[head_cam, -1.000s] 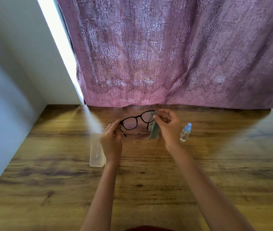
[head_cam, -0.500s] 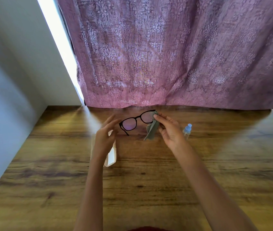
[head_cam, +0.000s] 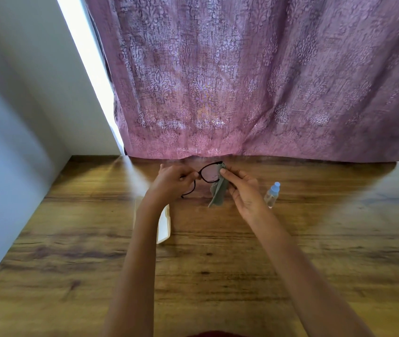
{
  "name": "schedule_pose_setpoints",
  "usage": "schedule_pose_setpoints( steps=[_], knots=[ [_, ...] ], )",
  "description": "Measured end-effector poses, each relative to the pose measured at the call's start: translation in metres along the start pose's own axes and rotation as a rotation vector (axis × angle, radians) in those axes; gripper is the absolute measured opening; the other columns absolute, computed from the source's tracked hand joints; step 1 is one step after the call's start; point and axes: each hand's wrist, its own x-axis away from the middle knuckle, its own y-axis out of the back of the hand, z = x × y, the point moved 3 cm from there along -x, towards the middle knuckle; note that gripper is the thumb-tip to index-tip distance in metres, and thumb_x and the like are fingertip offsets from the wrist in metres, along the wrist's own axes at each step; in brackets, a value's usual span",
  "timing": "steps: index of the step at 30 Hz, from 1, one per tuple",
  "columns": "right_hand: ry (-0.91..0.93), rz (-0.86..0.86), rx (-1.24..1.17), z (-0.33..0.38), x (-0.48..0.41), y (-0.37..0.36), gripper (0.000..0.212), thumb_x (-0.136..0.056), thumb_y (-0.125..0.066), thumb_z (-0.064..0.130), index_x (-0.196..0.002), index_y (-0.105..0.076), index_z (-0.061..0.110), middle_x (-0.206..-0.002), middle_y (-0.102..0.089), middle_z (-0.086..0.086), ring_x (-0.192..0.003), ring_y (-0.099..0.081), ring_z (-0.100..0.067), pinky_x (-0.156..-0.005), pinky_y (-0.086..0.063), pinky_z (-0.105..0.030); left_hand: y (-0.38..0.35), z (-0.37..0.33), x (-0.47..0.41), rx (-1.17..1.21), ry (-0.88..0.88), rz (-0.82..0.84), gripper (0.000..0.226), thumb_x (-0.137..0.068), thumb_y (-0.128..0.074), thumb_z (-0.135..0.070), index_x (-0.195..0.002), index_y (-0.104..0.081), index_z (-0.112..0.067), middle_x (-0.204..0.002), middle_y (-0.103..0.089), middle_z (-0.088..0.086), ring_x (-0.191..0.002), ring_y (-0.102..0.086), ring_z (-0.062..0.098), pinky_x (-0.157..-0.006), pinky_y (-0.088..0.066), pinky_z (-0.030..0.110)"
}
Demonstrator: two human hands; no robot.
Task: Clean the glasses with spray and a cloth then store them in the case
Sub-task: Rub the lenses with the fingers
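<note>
While left hand pinches glasses, right hand presses cloth on.

One glasses, cloth, bottle, case.

glasses: your left hand covers one lens and its hinge; only one temple tip shows below.
cloth: upper end hidden behind your right hand's fingers and the lens.
case: your left forearm hides most of it; you cannot tell whether it is open.
spray bottle: label too small to read.
</note>
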Motion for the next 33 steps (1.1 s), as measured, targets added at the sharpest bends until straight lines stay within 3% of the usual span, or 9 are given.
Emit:
schedule_pose_setpoints(
  steps=[4, 6, 10, 14, 17, 20, 27, 29, 33],
  knots=[
    [0.038, -0.060, 0.124, -0.002, -0.001, 0.004, 0.022, -0.079, -0.071, 0.003, -0.101, -0.068, -0.002, -0.086, -0.073, -0.012, -0.081, -0.068, -0.030, -0.075, -0.058, -0.043, -0.001, -0.005, 0.001, 0.061, -0.037, -0.024, 0.018, -0.093, -0.057, -0.020, -0.093, -0.074, -0.014, -0.092, -0.073, 0.005, -0.092, -0.063, 0.021, -0.091, -0.035, 0.027],
    [0.146, -0.098, 0.250, 0.000, 0.000, 0.005, 0.021, -0.080, -0.073, 0.005, -0.101, -0.071, 0.004, -0.093, -0.074, -0.009, -0.087, -0.070, -0.026, -0.075, -0.058, -0.036, 0.000, -0.007, 0.001, 0.055, -0.051, -0.051, 0.018, -0.093, -0.057, -0.018, -0.091, -0.074, -0.013, -0.091, -0.074, 0.005, -0.090, -0.064, 0.021, -0.090, -0.035, 0.027],
    [0.657, -0.073, 0.797, 0.015, 0.008, -0.008, 0.015, -0.085, -0.069, 0.005, -0.097, -0.074, 0.012, -0.093, -0.070, 0.002, -0.084, -0.067, -0.003, -0.078, -0.049, -0.011, -0.001, -0.009, 0.002, 0.047, -0.060, -0.082, 0.020, -0.094, -0.055, -0.018, -0.088, -0.074, -0.014, -0.092, -0.073, 0.000, -0.091, -0.061, 0.017, -0.105, -0.024, 0.033],
    [1.026, 0.031, 1.257, 0.013, 0.017, -0.018, 0.021, -0.087, -0.063, -0.002, -0.107, -0.069, -0.002, -0.097, -0.063, -0.009, -0.086, -0.056, -0.011, -0.082, -0.038, -0.007, 0.001, -0.011, 0.003, 0.095, -0.064, -0.117, 0.021, -0.093, -0.056, -0.014, -0.082, -0.074, -0.010, -0.075, -0.070, 0.005, -0.071, -0.055, 0.015, -0.071, -0.029, 0.011],
    [1.041, 0.083, 1.338, 0.004, 0.023, -0.017, 0.022, -0.087, -0.062, -0.004, -0.108, -0.068, -0.004, -0.098, -0.062, -0.013, -0.088, -0.060, -0.022, -0.081, -0.049, -0.026, 0.000, -0.006, 0.003, 0.107, -0.012, -0.095, 0.021, -0.092, -0.056, -0.017, -0.079, -0.073, -0.016, -0.063, -0.060, 0.000, -0.056, -0.047, 0.010, -0.061, -0.030, 0.024],
    [1.064, 0.151, 1.393, -0.004, 0.030, -0.024, 0.023, -0.083, -0.064, -0.007, -0.106, -0.069, -0.005, -0.098, -0.063, -0.014, -0.089, -0.060, -0.029, -0.080, -0.052, -0.039, -0.002, -0.005, 0.004, 0.098, -0.014, -0.080, 0.021, -0.092, -0.057, -0.017, -0.080, -0.074, -0.015, -0.062, -0.059, -0.007, -0.059, -0.049, 0.009, -0.055, -0.032, 0.013],
    [1.068, 0.188, 1.432, 0.014, 0.023, -0.043, 0.020, -0.081, -0.066, -0.008, -0.100, -0.069, -0.005, -0.095, -0.063, -0.015, -0.088, -0.060, -0.029, -0.076, -0.052, -0.040, -0.004, -0.008, 0.007, 0.116, -0.021, -0.063, 0.019, -0.092, -0.057, -0.019, -0.084, -0.074, -0.015, -0.079, -0.072, 0.004, -0.076, -0.062, 0.019, -0.067, -0.038, 0.021],
    [1.049, 0.142, 1.412, 0.020, 0.020, -0.039, 0.020, -0.082, -0.065, -0.008, -0.101, -0.069, -0.005, -0.095, -0.064, -0.015, -0.089, -0.060, -0.029, -0.078, -0.052, -0.040, -0.001, -0.006, 0.008, 0.126, -0.012, -0.073, 0.020, -0.092, -0.057, -0.020, -0.080, -0.073, -0.017, -0.076, -0.071, 0.007, -0.075, -0.062, 0.024, -0.064, -0.037, 0.016],
    [1.059, 0.152, 1.415, 0.016, 0.027, -0.028, 0.020, -0.080, -0.068, -0.009, -0.099, -0.071, -0.003, -0.092, -0.067, -0.012, -0.087, -0.062, -0.028, -0.078, -0.052, -0.036, 0.002, -0.004, 0.010, 0.164, 0.010, -0.074, 0.021, -0.092, -0.057, -0.019, -0.077, -0.073, -0.018, -0.074, -0.070, 0.013, -0.068, -0.056, 0.028, -0.062, -0.035, 0.026]
  ],
)
